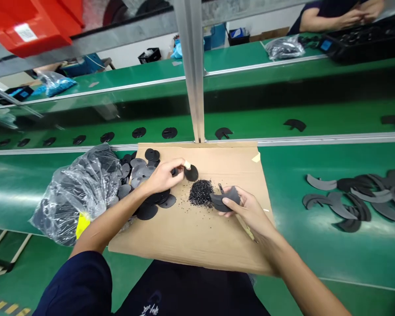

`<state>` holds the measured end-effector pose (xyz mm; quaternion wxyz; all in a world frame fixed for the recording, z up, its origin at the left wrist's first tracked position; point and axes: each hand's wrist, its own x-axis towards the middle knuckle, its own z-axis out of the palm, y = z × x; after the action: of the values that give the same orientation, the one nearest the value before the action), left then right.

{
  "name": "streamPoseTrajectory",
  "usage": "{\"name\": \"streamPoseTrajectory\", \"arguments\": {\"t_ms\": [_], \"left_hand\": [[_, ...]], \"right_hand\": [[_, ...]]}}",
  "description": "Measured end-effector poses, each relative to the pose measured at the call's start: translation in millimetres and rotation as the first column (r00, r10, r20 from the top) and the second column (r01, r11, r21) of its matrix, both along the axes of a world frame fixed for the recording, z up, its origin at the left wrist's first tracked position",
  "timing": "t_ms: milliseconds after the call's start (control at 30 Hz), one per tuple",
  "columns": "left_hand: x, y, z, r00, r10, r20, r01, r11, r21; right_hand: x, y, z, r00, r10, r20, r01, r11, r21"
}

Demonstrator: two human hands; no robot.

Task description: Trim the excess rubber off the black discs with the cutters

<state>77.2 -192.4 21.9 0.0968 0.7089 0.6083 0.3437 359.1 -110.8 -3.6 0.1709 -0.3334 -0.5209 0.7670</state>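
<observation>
My left hand (166,175) is closed on the edge of a round black disc (191,173) above the cardboard sheet (191,245). A pale yellowish cover shows on one of its fingertips. Held between the thumb and fingers of my right hand (246,206) are curved dark grey plates (225,199); how many, I cannot tell. A thin yellowish stick-like tool (247,228) with a dark tip pokes out below that palm. Between my hands lies a heap of small black bits (200,193), some scattered around it. Many dark discs (147,211) are piled beside my left hand.
A clear plastic bag (75,188) of discs lies at left. Curved dark plates (349,202) are heaped on the green bench at right. Behind a metal post (194,87), a green belt (250,125) carries spaced-out black pieces. Another person's hands (352,17) are across the line.
</observation>
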Motion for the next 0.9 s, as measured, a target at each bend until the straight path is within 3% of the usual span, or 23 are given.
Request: {"name": "streamPoseTrajectory", "arguments": {"t_ms": [100,200,467,700,900], "left_hand": [[32.9,-9.1,10.8,0.975,-0.222,0.026,0.213,0.958,0.193],[53.3,-9.3,11.0,0.938,-0.344,0.039,0.325,0.914,0.241],[61.1,-10.1,-4.2,0.958,-0.282,0.056,0.261,0.935,0.240],[60.7,-11.0,-0.9,0.955,-0.285,0.087,0.250,0.924,0.288],[61.1,-15.1,-4.3,0.959,-0.284,0.027,0.264,0.919,0.294]], "right_hand": [[-6.3,-5.0,5.9,0.994,0.078,-0.071,-0.081,0.996,-0.041],[-9.3,-8.7,13.3,0.975,0.171,-0.141,-0.180,0.982,-0.051],[-6.7,-12.3,19.6,0.960,0.227,-0.166,-0.234,0.972,-0.026],[-6.2,-9.9,17.9,0.952,0.240,-0.191,-0.248,0.969,-0.019],[-7.0,-11.7,14.7,0.955,0.252,-0.157,-0.252,0.967,0.020]]}}
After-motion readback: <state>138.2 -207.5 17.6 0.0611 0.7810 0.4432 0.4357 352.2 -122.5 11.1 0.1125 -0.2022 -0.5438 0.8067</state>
